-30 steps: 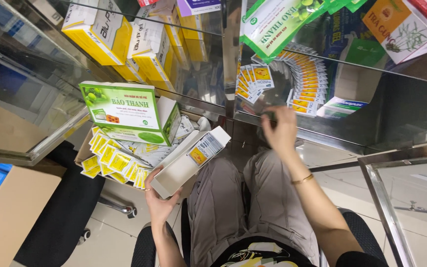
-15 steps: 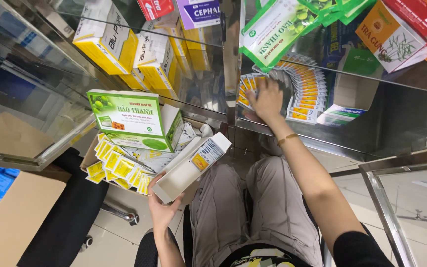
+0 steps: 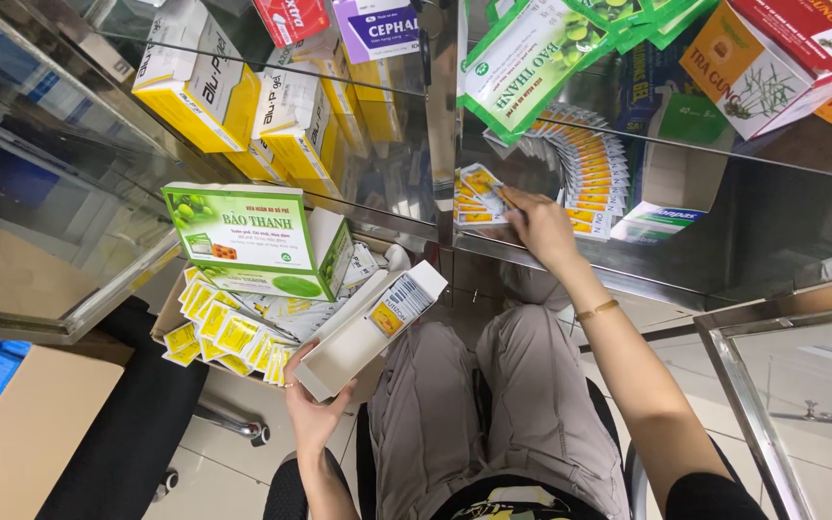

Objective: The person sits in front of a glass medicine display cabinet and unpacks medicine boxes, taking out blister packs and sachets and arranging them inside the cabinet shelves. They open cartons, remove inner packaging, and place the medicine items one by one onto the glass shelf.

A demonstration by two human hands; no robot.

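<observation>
Sachets pinched by right hand on shelf; left hand grips open white box — tilted, could spill.

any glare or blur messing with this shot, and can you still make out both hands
Head view: reflections on the glass cabinet veil the shelves at left; wide-lens bending at the edges; sharp centre. Left hand holding the open white box and right hand on the yellow sachets read clearly.
</observation>
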